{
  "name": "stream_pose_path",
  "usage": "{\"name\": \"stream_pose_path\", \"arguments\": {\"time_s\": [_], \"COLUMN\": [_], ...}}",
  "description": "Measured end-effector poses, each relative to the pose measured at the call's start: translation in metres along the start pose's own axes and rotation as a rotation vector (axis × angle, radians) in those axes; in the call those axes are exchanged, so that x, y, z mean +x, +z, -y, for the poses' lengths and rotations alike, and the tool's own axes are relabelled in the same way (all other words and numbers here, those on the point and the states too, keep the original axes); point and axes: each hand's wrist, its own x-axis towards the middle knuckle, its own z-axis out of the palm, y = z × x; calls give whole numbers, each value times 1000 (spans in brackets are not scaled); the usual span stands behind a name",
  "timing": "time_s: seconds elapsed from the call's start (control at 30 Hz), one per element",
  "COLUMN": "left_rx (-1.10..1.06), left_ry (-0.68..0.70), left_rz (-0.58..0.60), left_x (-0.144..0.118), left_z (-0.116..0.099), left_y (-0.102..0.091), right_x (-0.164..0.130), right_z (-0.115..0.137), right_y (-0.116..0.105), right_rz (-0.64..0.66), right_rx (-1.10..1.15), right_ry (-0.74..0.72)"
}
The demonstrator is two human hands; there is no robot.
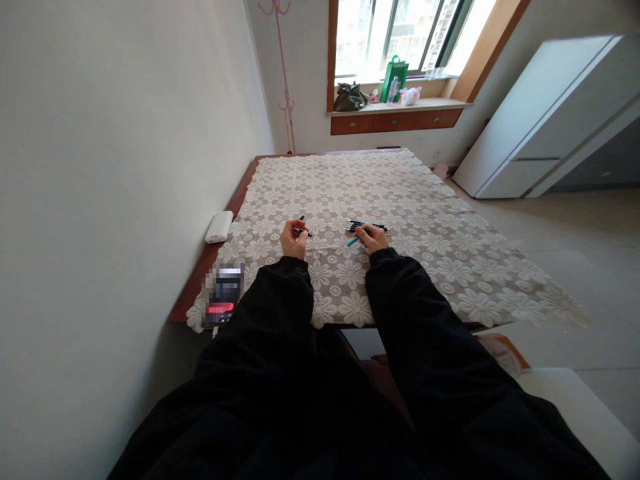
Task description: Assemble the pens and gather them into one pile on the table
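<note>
My left hand [295, 238] is closed over the lace tablecloth [330, 270]. Slim black pen-like pieces [309, 234] stick out between its fingers; whether they are one pen or separate parts cannot be made out. To the right, my right hand [374, 239] pinches a teal pen [353, 241], whose end points down and left. Right behind that hand lies a small bunch of pens [356, 224], mostly black with some teal, side by side on the cloth. The right hand partly covers them.
At the table's left edge lie a white power bank [219, 227] and a phone [225, 293] with a cable. Beyond the far edge, a window sill [425, 105] bears a green bag [395, 79] and a dark bag [350, 97]. A wall runs along the left.
</note>
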Motion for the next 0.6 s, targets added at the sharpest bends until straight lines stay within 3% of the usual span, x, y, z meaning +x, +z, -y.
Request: {"name": "stream_pose_path", "arguments": {"time_s": [0.1, 0.33, 0.6], "left_rx": [69, 205, 366], "left_ry": [-5, -71, 36], "left_rz": [150, 300, 475], "left_x": [-3, -3, -4], "left_z": [3, 8, 4], "left_y": [3, 5, 3], "right_x": [-2, -5, -9], "right_z": [2, 2, -1], "right_y": [-1, 1, 5], "right_rz": [39, 102, 258], "right_rx": [-81, -84, -381], "right_ry": [-55, -62, -234]}}
